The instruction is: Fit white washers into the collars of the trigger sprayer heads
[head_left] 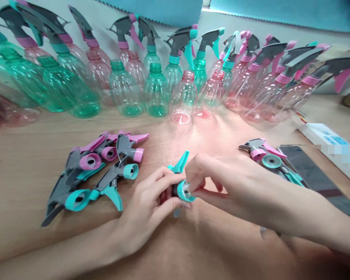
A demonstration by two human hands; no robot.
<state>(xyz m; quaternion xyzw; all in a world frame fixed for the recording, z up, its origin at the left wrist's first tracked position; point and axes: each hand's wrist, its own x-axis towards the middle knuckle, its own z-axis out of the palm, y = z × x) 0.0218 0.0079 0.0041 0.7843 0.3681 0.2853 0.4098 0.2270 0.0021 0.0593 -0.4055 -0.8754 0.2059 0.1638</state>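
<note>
My left hand (151, 202) is closed around a grey and teal spray trigger head (180, 163), its thumb and fingers gripping near the teal collar (181, 191). The collar's opening faces my right hand (218, 175). My right fingers are pinched together at that opening, where something whitish shows; what they hold is mostly hidden. Left of my hands lies a group of loose spray trigger heads (72, 167), some with pink collars, some with teal ones. To the right, partly behind my right forearm, sit a few more spray heads (259, 149).
Along the back of the wooden table (32, 155) stand several clear green bottles (156, 91) and pink bottles (183, 97), many topped with spray heads (177, 41). At the right lie a dark flat phone-like slab (317, 175) and a white device with blue buttons (329, 136).
</note>
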